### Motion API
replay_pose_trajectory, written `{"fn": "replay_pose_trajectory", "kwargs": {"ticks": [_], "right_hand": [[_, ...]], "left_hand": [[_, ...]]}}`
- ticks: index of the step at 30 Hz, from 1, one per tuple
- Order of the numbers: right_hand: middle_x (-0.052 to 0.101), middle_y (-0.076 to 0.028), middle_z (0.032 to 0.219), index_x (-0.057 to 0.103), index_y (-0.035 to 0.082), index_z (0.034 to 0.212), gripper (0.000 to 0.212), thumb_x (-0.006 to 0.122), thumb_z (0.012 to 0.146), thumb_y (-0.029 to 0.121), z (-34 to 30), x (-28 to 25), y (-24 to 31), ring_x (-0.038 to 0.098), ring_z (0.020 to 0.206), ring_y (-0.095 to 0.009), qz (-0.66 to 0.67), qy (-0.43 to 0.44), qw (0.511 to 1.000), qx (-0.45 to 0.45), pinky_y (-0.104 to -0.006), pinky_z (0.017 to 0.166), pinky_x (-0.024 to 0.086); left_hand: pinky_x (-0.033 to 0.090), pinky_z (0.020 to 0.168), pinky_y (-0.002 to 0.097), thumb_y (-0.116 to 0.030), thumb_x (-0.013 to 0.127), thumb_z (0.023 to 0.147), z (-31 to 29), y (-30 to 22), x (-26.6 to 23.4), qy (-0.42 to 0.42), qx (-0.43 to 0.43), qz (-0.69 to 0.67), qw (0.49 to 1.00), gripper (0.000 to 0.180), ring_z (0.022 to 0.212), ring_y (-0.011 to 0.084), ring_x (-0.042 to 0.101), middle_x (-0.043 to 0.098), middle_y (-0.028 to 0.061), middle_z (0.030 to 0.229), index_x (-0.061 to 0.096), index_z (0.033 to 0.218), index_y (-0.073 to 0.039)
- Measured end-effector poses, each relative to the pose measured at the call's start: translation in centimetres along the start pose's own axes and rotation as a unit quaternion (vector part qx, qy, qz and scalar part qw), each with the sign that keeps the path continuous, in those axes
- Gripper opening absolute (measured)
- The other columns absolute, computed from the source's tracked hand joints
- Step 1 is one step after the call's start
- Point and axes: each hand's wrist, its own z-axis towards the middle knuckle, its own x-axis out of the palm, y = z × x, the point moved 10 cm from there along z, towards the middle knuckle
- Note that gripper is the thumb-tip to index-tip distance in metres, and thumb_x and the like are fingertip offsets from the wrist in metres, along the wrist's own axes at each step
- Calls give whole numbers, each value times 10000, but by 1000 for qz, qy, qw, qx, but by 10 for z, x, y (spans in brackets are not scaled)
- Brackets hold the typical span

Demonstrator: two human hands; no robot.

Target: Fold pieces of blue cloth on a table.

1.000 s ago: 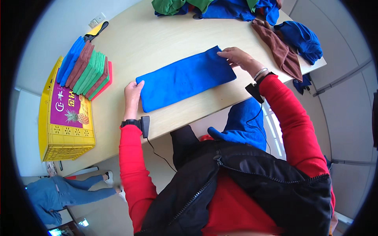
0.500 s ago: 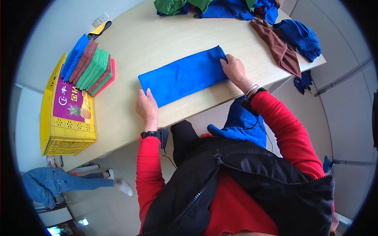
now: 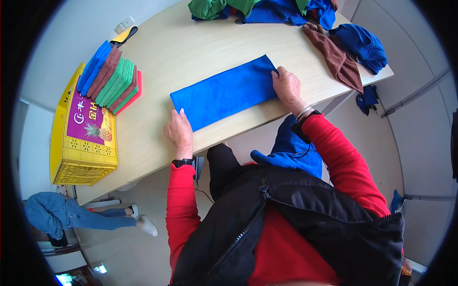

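Observation:
A blue cloth [image 3: 224, 95], folded into a long strip, lies flat on the pale wooden table, slanting up to the right. At its near left corner my left hand [image 3: 180, 131] pinches the edge between thumb and fingers. My right hand [image 3: 287, 89] holds the short right end, with the thumb on top and the other fingers partly hidden. Another blue cloth [image 3: 296, 157] is draped over my lap, below the table edge.
Folded blue, brown, green and red cloths [image 3: 112, 81] stand in a row on a yellow crate [image 3: 86, 159] at the left. Loose cloths [image 3: 272, 12] are heaped at the far side, with a brown cloth [image 3: 334, 57] at the right. Another person [image 3: 62, 214] is at lower left.
Both hands keep their hold at the two ends of the blue cloth, which lies slightly smoother. The view has shifted a little; otherwise the cloths and crate stay put.

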Motion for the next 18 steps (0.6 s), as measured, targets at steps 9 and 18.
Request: {"fn": "replay_pose_trajectory", "kwargs": {"ticks": [9, 18], "right_hand": [[702, -218, 811, 622, 61, 976, 251, 568, 986, 305, -4, 5, 6, 689, 785, -420, -63, 38, 997, -35, -512, 704, 548], [707, -212, 803, 580, 63, 1075, 236, 595, 975, 277, -8, 1, 8, 696, 771, -408, -67, 36, 996, -53, -502, 682, 550]], "left_hand": [[489, 710, 573, -338, 580, 1003, -1, -2, 0, 8, 11, 10, 1000, 320, 767, 452, 668, 684, 229, 784, 592, 885, -41], [461, 703, 517, -265, 604, 990, -5, -6, -5, -23, 45, 34, 998, 227, 681, 400, 671, 675, 194, 703, 604, 1002, -39]]}}
